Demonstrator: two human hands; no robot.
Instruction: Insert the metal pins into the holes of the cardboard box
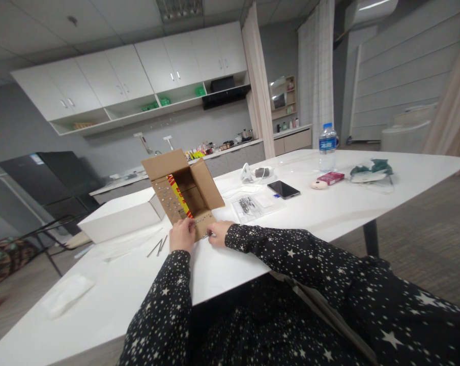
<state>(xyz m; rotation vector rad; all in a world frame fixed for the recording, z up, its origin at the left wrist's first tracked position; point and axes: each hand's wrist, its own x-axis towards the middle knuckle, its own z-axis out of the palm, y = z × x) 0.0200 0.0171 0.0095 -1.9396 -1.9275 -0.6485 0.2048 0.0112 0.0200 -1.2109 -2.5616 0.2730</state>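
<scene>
Cardboard box point(184, 190) lies open on its side on the table point(329, 213), several screws already dotting its flap. Your left hand point(182, 235) presses flat on the lower flap; your right hand point(217, 234) pinches a small metal piece point(208, 235) against it.

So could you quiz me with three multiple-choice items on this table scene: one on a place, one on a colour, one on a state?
1. Where does the black smartphone lie?
A. flat on the white table
B. inside the carton
C. on the floor

2. What colour is the cap of the clear plastic water bottle?
A. red
B. blue
C. green

3. How is the brown cardboard box?
A. taped shut
B. crushed flat
C. open, flaps spread

Answers: 1 A, it lies on the tabletop right of the box. 2 B, the cap is blue. 3 C, the inside shows, with the left hand and right hand at its lower flap.
</scene>
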